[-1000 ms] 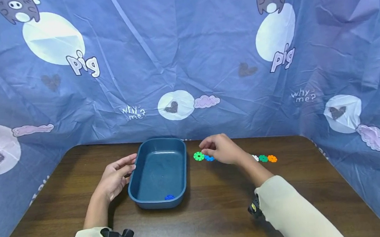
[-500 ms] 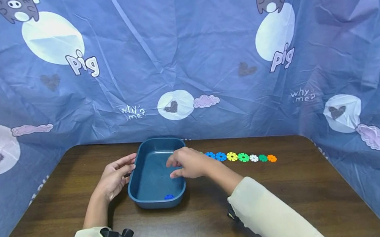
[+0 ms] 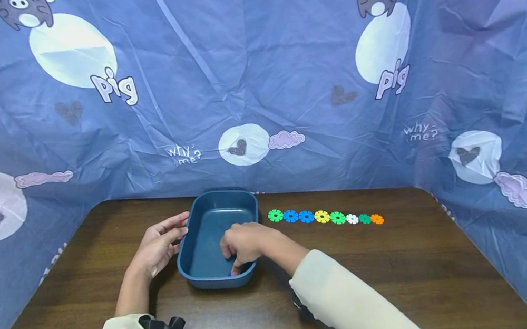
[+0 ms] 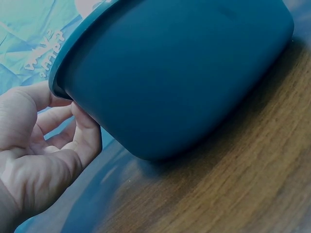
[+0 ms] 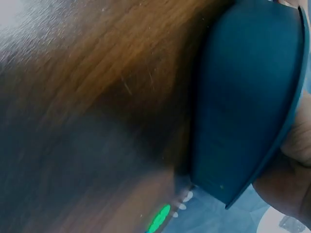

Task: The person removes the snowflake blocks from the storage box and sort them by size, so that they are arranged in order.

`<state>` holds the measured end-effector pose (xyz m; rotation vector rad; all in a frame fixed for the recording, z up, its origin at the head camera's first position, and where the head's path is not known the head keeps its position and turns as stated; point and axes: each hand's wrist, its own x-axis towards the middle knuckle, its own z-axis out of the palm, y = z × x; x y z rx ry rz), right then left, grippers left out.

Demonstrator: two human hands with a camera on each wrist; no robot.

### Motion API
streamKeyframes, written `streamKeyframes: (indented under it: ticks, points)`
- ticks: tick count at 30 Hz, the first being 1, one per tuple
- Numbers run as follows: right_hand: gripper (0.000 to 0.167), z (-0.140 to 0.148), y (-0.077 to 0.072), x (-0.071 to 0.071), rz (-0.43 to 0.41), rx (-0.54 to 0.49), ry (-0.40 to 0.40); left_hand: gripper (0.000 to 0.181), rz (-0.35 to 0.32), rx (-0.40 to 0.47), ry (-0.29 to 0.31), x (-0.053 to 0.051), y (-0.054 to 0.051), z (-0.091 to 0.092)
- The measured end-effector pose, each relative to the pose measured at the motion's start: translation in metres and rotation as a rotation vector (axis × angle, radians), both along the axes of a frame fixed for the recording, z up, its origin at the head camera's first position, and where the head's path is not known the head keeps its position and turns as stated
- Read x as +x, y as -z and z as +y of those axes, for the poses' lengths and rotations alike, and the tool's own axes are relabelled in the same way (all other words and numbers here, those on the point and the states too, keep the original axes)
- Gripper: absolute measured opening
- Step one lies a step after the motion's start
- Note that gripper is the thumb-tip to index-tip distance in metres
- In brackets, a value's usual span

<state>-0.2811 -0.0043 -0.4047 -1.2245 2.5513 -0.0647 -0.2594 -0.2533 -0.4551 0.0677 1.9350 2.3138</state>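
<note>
A blue rectangular plastic bin [image 3: 222, 284] stands on the table. My left hand [image 3: 159, 247] touches its left wall from outside, fingertips just under the rim in the left wrist view. My right hand [image 3: 247, 243] reaches down inside over the right wall, thumb pointing down and index finger bent, apart from each other. At the thumb tip, in the near end of the bin, a small blue notched disc [image 3: 229, 274] is mostly covered. The right wrist view shows only part of the right hand [image 5: 296, 160] behind the bin wall; its fingertips are hidden there.
Right of the bin lies a row of several flower-shaped discs, from a light green disc [image 3: 275, 216] through a yellow disc [image 3: 322, 216] to an orange disc [image 3: 377, 219]. A blue printed cloth [image 3: 255, 80] hangs behind the wooden table [image 3: 398, 278].
My right hand has moved left from above the disc row, across the bin's right wall, and down to the blue disc. The whole row now shows. The left hand has stayed put.
</note>
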Motion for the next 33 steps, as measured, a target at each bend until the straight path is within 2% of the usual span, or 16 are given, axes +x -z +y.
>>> streamKeyframes:
  ticks: [6, 16, 21, 27, 33]
  points:
    - [0.037, -0.005, 0.002, 0.002, 0.046, 0.064, 0.015, 0.058, -0.010, -0.005, 0.000, 0.000, -0.001, 0.001]
    - [0.034, -0.006, 0.006, -0.004, 0.072, 0.011, 0.058, 0.057, -0.021, -0.042, -0.007, -0.001, 0.000, 0.002]
    - [0.034, -0.005, 0.004, -0.004, 0.044, -0.027, 0.067, 0.058, -0.019, -0.052, -0.003, -0.001, -0.001, 0.002]
    - [0.037, -0.009, 0.005, -0.003, 0.027, 0.009, 0.059, 0.059, -0.021, -0.065, -0.001, -0.001, -0.002, 0.002]
    - [0.029, -0.014, 0.006, -0.005, 0.014, -0.023, 0.109, 0.059, -0.023, -0.065, -0.002, 0.000, -0.003, 0.001]
